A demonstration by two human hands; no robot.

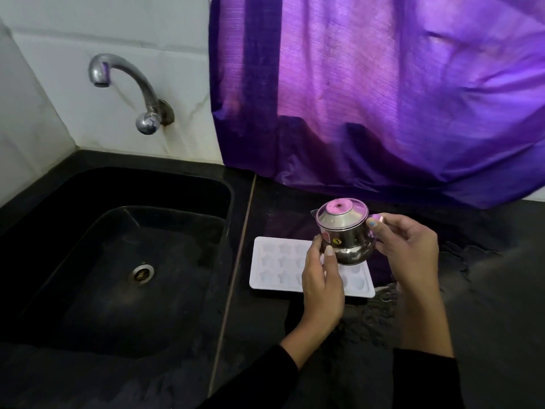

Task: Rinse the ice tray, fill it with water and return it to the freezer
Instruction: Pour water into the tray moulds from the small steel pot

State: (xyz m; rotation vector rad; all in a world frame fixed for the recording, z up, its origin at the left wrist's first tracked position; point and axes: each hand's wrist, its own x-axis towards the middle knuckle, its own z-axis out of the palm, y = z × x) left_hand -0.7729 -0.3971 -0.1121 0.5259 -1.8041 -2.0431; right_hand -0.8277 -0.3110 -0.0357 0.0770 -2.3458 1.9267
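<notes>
A white ice tray (pixel 280 268) lay flat on the black surface (pixel 486 290), just to the right of the black sink (pixel 118 261), its star-shaped and rounded moulds facing up. Above the tray's right half, a person held a small steel kettle (pixel 343 231) with both hands, upright or nearly so, its spout pointing left and its lid on, the lid's knob glowing pink. The left hand (pixel 323 286) gripped the kettle's lower body from the front, thumb pressed against the metal and fingers curled round the near side. The right hand (pixel 407 249) pinched the handle on the kettle's right, thumb on top, fingers wrapped beneath. Both arms wore dark sleeves. Water had pooled on the surface beside and in front of the tray's right corner. A chrome tap (pixel 126 90) stuck out from the white tiled wall above the sink, and a purple curtain (pixel 383 93) hung behind, its hem resting on the surface.
</notes>
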